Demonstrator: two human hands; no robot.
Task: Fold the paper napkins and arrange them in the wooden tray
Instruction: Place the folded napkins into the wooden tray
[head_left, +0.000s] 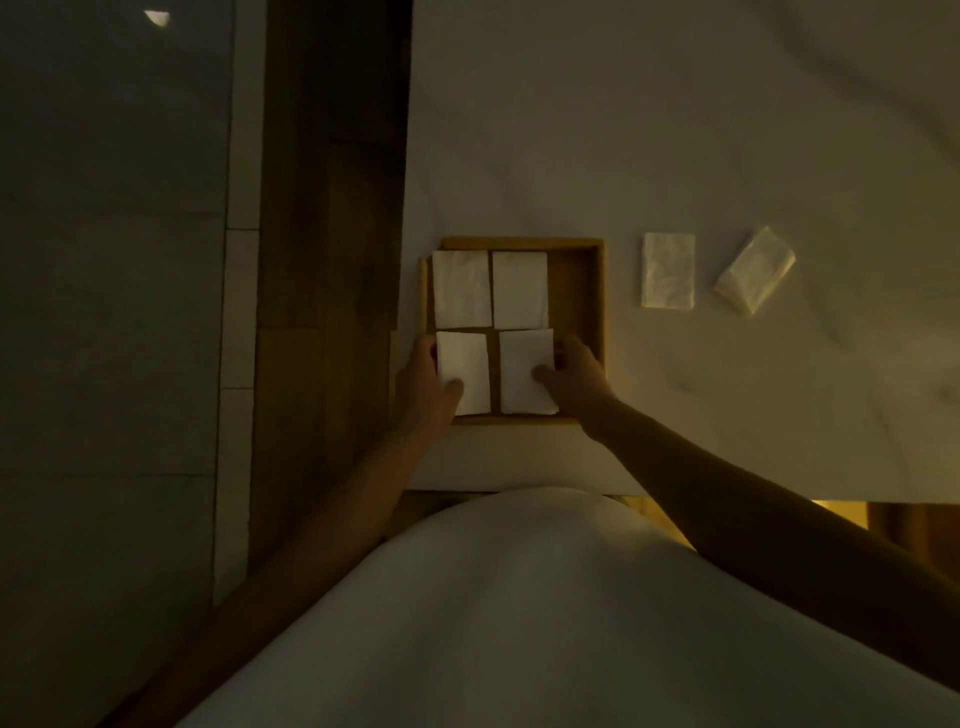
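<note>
Head view: wooden tray (574, 291) is filled two-by-two in its left part. Its near-left napkin (467, 364) is pinched at the left edge by the left hand (428, 382), thumb on top. Its near-right napkin (522, 364) is pinched at the right edge by the right hand (574, 371), thumb on top. The far-left napkin (461, 288) and far-right napkin (519, 288) are untouched. A squared napkin (668, 270) and a tilted napkin (756, 270) are laid on the table (675, 130), right of the tray.

Both hands (519, 374) hold napkins (525, 371) in tray (597, 291).
</note>
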